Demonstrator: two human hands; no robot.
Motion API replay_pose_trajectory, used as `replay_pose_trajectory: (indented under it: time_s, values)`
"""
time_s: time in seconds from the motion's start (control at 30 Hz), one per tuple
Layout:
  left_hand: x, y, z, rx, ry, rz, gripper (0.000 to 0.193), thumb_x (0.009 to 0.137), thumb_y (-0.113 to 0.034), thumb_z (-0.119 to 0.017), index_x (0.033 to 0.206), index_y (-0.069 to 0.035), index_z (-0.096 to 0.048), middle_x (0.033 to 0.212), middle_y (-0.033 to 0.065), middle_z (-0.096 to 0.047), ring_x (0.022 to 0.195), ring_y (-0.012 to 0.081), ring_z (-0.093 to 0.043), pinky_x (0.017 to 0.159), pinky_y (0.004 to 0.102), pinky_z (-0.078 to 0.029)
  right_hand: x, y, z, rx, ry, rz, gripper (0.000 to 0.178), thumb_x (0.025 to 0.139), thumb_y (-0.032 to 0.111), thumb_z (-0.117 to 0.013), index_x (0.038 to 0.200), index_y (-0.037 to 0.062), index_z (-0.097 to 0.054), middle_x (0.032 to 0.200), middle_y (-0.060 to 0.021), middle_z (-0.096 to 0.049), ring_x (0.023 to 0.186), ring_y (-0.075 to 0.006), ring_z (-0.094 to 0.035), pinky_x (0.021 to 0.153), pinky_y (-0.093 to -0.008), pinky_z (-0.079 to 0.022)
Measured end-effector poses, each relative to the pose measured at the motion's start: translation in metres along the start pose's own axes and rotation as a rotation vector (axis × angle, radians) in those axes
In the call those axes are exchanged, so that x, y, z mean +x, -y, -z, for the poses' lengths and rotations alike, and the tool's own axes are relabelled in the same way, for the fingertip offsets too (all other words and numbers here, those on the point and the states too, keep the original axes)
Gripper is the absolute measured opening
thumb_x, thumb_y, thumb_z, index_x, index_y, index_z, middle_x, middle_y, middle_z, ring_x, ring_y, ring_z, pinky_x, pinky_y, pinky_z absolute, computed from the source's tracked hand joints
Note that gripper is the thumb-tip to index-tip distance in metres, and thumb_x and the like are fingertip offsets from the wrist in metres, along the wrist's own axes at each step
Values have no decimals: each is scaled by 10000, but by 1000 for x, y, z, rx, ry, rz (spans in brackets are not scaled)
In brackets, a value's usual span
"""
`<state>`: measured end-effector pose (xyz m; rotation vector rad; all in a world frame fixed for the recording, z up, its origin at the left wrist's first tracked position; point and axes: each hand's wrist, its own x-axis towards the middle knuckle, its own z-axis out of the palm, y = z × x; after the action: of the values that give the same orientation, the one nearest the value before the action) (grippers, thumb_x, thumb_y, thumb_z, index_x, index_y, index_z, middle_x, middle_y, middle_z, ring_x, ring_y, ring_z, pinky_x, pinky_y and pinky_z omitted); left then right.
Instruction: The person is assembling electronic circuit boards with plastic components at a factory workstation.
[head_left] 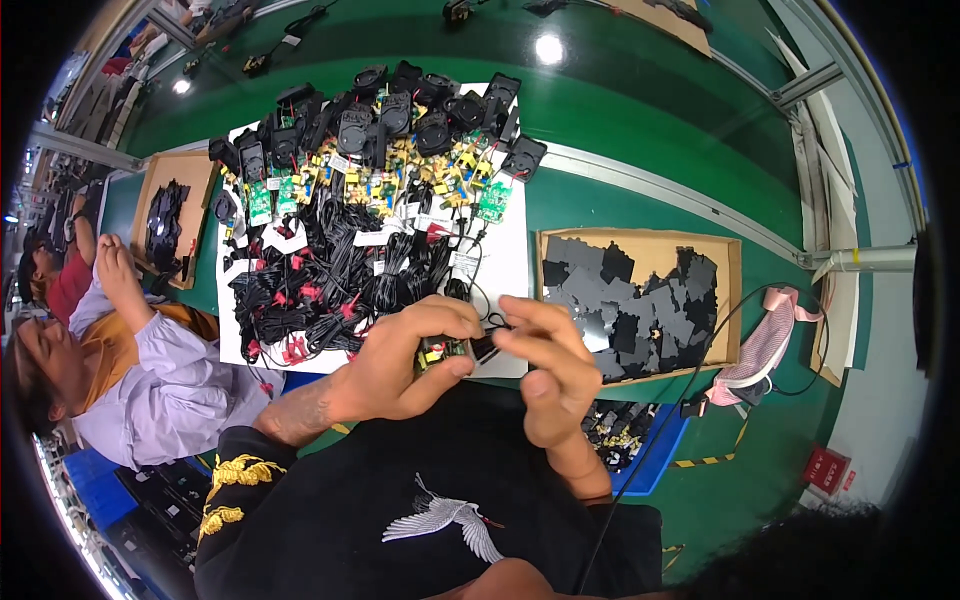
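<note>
Board in hand: one small circuit board [440,353], yellow and green parts showing, is off the pile and up at the near edge of the white sheet [234,345]; I'd judge the handling of this piece to be partway through.
Pile: plenty lies untouched, by my reckoning: black housings [355,130] along the far side, bare boards [385,190] in the middle with green boards [260,203] at the left, and bundled black cables [392,287] with red ends nearer. Whether any are finished I can't tell from here.
Left hand [405,360]: curled round the circuit board, thumb on the near side and fingers over the far side, gripping it; the palm hides part.
Right hand [550,365]: just to the right, fingers bent and loosely parted, thumb well away from them; nothing visible in its grasp. A black cord [487,347] runs by the fingertips, but whether they touch it I can't say.
Right side: a cardboard tray [735,300] of dark flat pieces [640,310].
Left side: a co-worker [165,400] in a pale sleeve, one hand raised near another cardboard tray [205,185].
</note>
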<state>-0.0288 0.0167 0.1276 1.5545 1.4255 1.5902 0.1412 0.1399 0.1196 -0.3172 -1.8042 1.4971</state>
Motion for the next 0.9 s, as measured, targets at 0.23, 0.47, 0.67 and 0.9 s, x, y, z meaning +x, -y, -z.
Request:
replay_pose_trajectory:
  time_s: [0.23, 0.47, 0.67, 0.9]
  values:
    - [72, -57, 14, -73, 404, -68, 336, 881, 14, -770, 1173, 19, -606, 1117, 201, -712, 1023, 331, -736, 837, 405, -600, -16, -13, 17, 62, -164, -19, 442, 1009, 321, -593, 1026, -100, -726, 1116, -226, -708, 1009, -295, -662, 894, -384, -517]
    - [217, -52, -20, 90, 424, -243, 391, 933, -135, -739, 1255, -24, -546, 1085, 125, -722, 1012, 269, -721, 859, 359, -561, -31, -19, 26, -14, -411, -23, 319, 973, 225, -586, 1031, -71, -690, 1078, -198, -680, 911, -223, -606, 823, -333, -492]
    - [316, 9, -22, 489, 123, -640, 347, 862, -165, -809, 1173, -49, -707, 1072, 131, -735, 980, 267, -718, 850, 377, -559, -40, -19, 30, -133, -378, -19, 261, 961, 183, -598, 990, -58, -695, 1052, -185, -689, 960, -251, -641, 882, -359, -512]
    - [376, 184, 92, 795, -192, 157, 413, 798, -394, -809, 989, -33, -755, 952, 147, -775, 883, 274, -754, 799, 386, -575, -49, -19, 38, -248, -347, -56, 144, 867, 22, -642, 949, -50, -736, 1027, -178, -720, 948, -298, -671, 887, -375, -524]
